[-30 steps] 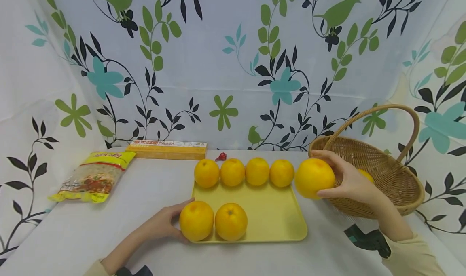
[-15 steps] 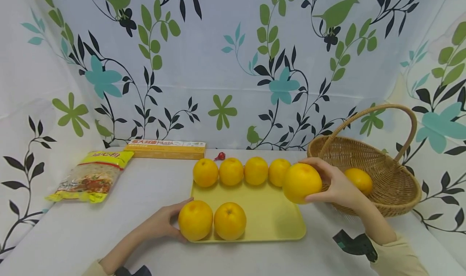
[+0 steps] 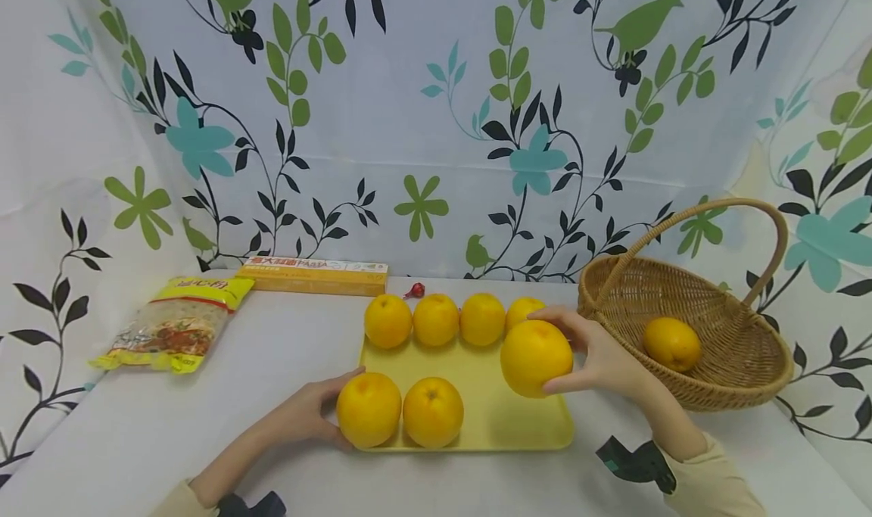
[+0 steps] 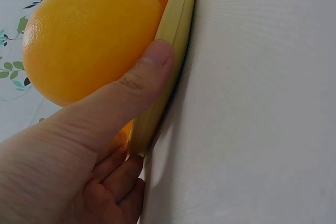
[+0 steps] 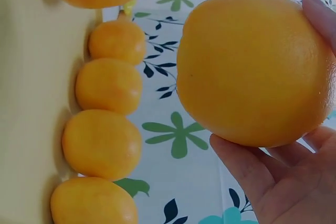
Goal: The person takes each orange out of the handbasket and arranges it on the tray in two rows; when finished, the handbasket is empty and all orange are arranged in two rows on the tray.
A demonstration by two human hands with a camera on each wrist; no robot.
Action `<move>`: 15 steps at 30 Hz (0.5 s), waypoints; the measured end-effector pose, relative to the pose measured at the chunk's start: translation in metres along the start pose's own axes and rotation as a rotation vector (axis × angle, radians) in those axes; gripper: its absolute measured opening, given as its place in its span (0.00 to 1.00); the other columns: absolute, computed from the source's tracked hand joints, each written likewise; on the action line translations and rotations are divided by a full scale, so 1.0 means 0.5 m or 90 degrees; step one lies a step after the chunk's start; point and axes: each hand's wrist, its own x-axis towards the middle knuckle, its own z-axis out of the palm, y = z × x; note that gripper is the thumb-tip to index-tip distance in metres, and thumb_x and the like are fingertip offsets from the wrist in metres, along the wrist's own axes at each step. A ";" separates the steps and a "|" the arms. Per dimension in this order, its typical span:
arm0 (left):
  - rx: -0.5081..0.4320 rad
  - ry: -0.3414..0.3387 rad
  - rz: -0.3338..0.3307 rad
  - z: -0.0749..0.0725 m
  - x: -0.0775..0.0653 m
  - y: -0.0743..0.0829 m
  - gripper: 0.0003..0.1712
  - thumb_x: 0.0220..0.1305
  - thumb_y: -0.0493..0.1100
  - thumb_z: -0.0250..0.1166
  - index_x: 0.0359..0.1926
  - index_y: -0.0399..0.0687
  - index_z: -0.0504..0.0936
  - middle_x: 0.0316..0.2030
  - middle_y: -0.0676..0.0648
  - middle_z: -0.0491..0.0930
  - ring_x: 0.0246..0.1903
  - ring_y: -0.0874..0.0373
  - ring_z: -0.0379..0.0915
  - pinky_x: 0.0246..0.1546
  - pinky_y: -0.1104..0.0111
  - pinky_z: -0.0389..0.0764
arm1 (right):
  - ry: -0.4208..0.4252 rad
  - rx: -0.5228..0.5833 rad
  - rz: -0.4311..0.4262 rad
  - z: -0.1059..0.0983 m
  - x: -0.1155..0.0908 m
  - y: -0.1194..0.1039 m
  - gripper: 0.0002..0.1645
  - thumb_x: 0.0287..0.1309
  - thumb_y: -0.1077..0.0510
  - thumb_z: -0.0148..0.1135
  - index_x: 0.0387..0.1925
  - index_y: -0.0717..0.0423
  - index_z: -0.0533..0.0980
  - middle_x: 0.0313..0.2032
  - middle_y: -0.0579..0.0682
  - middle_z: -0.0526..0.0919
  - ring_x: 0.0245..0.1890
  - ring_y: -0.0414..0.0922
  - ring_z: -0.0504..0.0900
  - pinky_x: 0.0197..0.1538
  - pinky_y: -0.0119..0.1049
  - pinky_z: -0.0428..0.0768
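Note:
A yellow tray (image 3: 504, 430) lies on the table with a back row of several oranges (image 3: 435, 320). Two more oranges (image 3: 433, 412) sit side by side at its front left. My left hand (image 3: 306, 417) holds the tray by its front left corner; in the left wrist view, the thumb (image 4: 152, 64) lies along the rim and the other fingers curl at the corner. Above the tray's right half, my right hand (image 3: 599, 358) grips a large orange (image 3: 536, 359) between thumb and fingers. That orange (image 5: 257, 72) fills much of the right wrist view and partly covers the rightmost back orange in the head view.
On the right stands a wicker basket (image 3: 739, 350) with a tall handle and one orange (image 3: 671, 344) inside. A yellow noodle bag (image 3: 179, 324) lies at the left, beside a long pasta box (image 3: 316, 277). A small red object (image 3: 415, 291) rests behind the tray.
My right hand has carried its orange left from beside the basket to over the tray, uncovering the orange in the basket. The left hand stays at the tray corner.

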 end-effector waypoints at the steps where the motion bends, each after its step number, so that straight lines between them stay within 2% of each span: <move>1: -0.001 0.000 -0.002 0.000 0.001 0.000 0.54 0.35 0.50 0.75 0.64 0.41 0.60 0.63 0.45 0.58 0.61 0.46 0.52 0.59 0.48 0.52 | -0.002 0.003 0.000 0.003 0.000 0.002 0.43 0.34 0.61 0.74 0.56 0.55 0.65 0.50 0.50 0.71 0.45 0.44 0.73 0.43 0.39 0.77; 9: 0.001 -0.001 0.000 -0.004 -0.002 0.004 0.54 0.36 0.49 0.75 0.64 0.41 0.60 0.63 0.43 0.58 0.61 0.45 0.51 0.58 0.47 0.52 | -0.021 0.029 -0.011 0.023 -0.001 0.012 0.42 0.35 0.61 0.74 0.56 0.56 0.64 0.48 0.49 0.74 0.44 0.44 0.73 0.43 0.39 0.77; 15: 0.013 0.006 -0.006 -0.002 -0.002 0.005 0.54 0.34 0.51 0.75 0.64 0.41 0.60 0.63 0.45 0.58 0.61 0.47 0.53 0.59 0.48 0.53 | -0.030 0.028 0.006 0.034 -0.010 0.017 0.42 0.35 0.58 0.74 0.55 0.56 0.65 0.48 0.46 0.75 0.44 0.43 0.74 0.43 0.39 0.77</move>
